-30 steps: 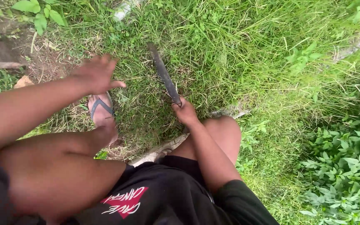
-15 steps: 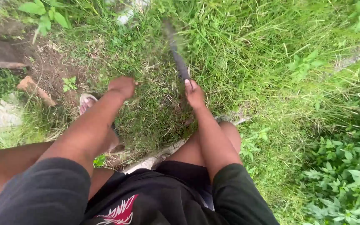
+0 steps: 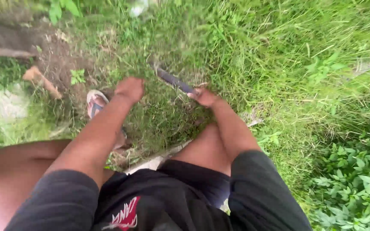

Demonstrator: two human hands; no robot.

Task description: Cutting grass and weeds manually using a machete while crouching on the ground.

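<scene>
I am crouched over a patch of long grass (image 3: 236, 47). My right hand (image 3: 205, 96) grips the handle of a dark, long-bladed knife (image 3: 172, 80), whose blade points left and away, low in the grass. My left hand (image 3: 129, 89) is closed in a fist just left of the blade, down among the grass tufts; whether it clutches grass is too blurred to tell. My left foot in a sandal (image 3: 96, 102) rests beside that hand.
Bare soil (image 3: 58, 60) and flat stones (image 3: 5, 105) lie at the upper left. A pale stone edge (image 3: 155, 162) runs under my knees. Broad-leaved weeds (image 3: 356, 179) fill the lower right.
The knife swung from pointing straight away to pointing left and lower into the grass. My left hand went from open and raised to a fist down in the grass.
</scene>
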